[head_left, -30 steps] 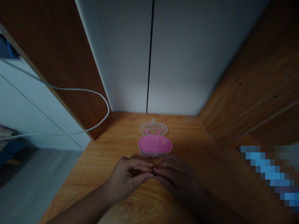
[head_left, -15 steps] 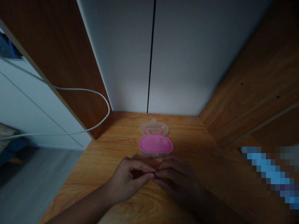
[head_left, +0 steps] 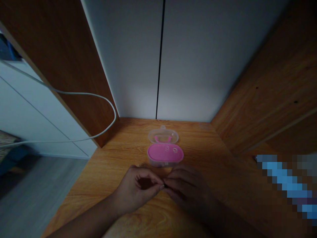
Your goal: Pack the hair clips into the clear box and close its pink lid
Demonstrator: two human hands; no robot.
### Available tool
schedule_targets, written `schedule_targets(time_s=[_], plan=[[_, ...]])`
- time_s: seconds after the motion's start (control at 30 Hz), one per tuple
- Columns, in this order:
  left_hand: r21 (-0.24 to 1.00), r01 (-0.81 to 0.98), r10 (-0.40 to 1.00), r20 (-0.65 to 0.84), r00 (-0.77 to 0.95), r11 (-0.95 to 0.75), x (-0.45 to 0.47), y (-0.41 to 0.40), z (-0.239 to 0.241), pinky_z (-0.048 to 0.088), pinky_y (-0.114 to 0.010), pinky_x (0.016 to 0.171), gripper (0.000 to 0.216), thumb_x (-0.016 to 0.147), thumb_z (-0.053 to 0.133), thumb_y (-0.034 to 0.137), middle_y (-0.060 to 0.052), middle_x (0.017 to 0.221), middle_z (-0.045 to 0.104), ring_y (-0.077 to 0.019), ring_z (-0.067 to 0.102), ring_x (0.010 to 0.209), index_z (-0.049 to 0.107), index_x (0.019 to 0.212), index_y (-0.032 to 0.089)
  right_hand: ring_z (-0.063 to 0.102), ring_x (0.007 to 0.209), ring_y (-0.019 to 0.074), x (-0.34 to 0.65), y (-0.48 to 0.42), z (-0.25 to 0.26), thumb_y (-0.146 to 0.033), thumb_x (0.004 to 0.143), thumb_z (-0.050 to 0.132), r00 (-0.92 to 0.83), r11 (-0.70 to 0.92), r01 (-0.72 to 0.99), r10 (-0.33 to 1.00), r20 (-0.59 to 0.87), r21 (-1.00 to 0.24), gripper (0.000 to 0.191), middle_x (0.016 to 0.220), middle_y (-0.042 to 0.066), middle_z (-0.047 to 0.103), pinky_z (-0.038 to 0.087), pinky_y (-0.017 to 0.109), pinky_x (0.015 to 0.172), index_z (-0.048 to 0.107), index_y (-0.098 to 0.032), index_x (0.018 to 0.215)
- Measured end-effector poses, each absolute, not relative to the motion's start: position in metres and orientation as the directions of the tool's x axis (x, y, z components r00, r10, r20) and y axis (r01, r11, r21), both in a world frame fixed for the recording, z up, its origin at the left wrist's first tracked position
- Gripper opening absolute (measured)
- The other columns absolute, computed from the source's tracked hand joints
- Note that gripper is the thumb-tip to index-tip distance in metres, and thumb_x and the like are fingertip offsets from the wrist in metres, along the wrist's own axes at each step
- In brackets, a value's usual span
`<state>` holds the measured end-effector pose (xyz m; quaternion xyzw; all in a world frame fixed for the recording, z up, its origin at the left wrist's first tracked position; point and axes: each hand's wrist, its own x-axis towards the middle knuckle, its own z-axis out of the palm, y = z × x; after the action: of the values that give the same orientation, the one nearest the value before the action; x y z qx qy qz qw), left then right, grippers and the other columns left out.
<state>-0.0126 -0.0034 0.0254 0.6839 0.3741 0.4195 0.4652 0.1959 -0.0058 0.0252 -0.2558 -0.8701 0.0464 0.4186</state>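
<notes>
My left hand (head_left: 135, 191) and my right hand (head_left: 186, 188) meet fingertip to fingertip over the wooden desk (head_left: 104, 178), both pinched on a tiny dark item that I cannot make out. Just beyond them lies an open small case (head_left: 165, 154) with a pink inside holding two small ring-like pieces. Its clear lid (head_left: 163, 135) is folded back toward the wall.
A white wall with a dark vertical seam (head_left: 159, 66) closes the back. Wooden side panels (head_left: 272, 92) rise on both sides. A white cable (head_left: 99, 97) loops at the left, past the desk's left edge. A blurred blue patch (head_left: 287, 185) sits at the right.
Both hands stay pinched together at the same spot; the fingers shifted only slightly. The case has not moved.
</notes>
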Motion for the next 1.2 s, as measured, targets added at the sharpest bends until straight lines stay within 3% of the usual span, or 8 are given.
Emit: schedule_targets(time_s=[0.23,0.63,0.97,1.2], plan=[[0.969,0.043,0.900,0.211,0.381,-0.245,-0.013,-0.005,0.025,0.058,-0.019,0.065,0.009,0.078,0.074,0.017,-0.006,0.079,0.080,-0.0150,0.075,0.069,0.078,0.086,0.017,0.066,0.077,0.0143,0.197,-0.005,0.026,-0.016,0.087,0.071,-0.514,0.871,0.389,0.476,0.714,-0.301,0.014,0.085,0.002,0.073,0.057,0.029,0.073,0.066,-0.019,0.099],[0.959,0.122,0.904,0.192,0.382,-0.256,-0.014,-0.004,0.026,0.052,-0.021,0.060,0.008,0.077,0.073,0.020,-0.006,0.068,0.075,-0.0143,0.068,0.062,0.074,0.073,0.014,0.068,0.080,0.0162,0.199,-0.009,0.026,-0.013,0.083,0.072,-0.498,0.867,0.393,0.481,0.721,-0.307,0.017,0.088,0.003,0.075,0.058,0.031,0.074,0.066,-0.019,0.097],[0.982,-0.081,0.907,0.187,0.377,-0.169,-0.015,-0.002,0.026,0.057,-0.027,0.071,0.008,0.072,0.069,0.010,-0.009,0.078,0.076,-0.0178,0.072,0.075,0.062,0.072,0.014,0.070,0.080,0.0155,0.197,-0.012,0.031,-0.006,0.077,0.063,-0.457,0.849,0.374,0.519,0.723,-0.373,0.024,0.089,0.004,0.074,0.059,0.029,0.073,0.059,-0.021,0.096],[0.975,-0.221,0.913,0.116,0.392,-0.029,-0.013,-0.003,0.015,0.054,-0.022,0.061,0.023,0.066,0.071,0.006,-0.005,0.072,0.074,-0.0141,0.070,0.065,0.051,0.069,0.016,0.070,0.067,0.0136,0.197,-0.013,0.029,-0.006,0.077,0.058,-0.440,0.840,0.382,0.532,0.724,-0.385,0.020,0.082,0.002,0.074,0.056,0.024,0.061,0.052,-0.024,0.086]])
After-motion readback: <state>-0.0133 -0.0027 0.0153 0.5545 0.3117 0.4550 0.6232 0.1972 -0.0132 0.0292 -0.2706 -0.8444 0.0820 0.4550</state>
